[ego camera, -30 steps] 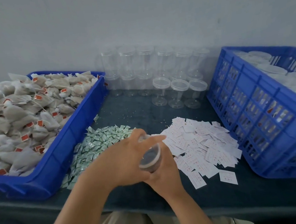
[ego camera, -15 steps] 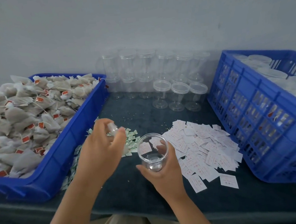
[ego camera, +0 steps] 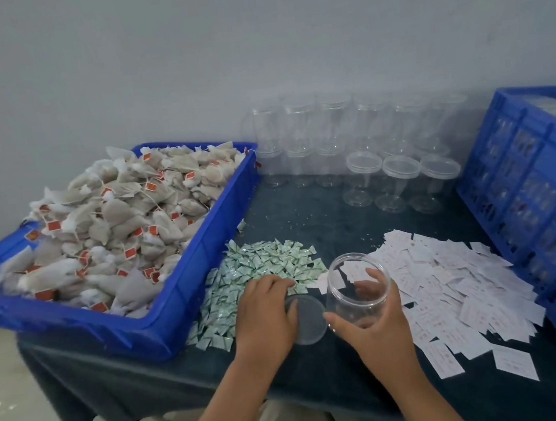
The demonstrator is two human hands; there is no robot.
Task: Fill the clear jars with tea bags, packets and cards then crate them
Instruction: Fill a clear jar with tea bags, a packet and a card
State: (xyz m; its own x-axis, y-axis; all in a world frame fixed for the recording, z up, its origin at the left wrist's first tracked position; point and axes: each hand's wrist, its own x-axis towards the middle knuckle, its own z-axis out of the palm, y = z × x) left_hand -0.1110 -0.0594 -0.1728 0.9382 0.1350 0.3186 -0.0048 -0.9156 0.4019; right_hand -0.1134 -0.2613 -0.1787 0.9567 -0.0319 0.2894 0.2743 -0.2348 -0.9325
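My right hand [ego camera: 375,333] grips an open, empty clear jar [ego camera: 356,287] just above the table, its mouth tilted up toward me. My left hand [ego camera: 267,317] holds the jar's clear lid [ego camera: 310,320] low at the table beside the jar, thumb across its left edge, fingertips at the pile of green-white packets [ego camera: 262,267]. White cards [ego camera: 448,281] lie spread to the right of the jar. A blue tray [ego camera: 184,309] at the left is heaped with tea bags [ego camera: 116,220].
Rows of empty clear jars [ego camera: 347,134] stand at the back by the wall, three lidded ones [ego camera: 400,180] in front of them. A blue slatted crate [ego camera: 538,217] holding jars fills the right side. The table's front edge is close to me.
The lid came off the jar in my left hand, which then swung left and came back down beside the jar. My right hand turned the jar mouth-up.
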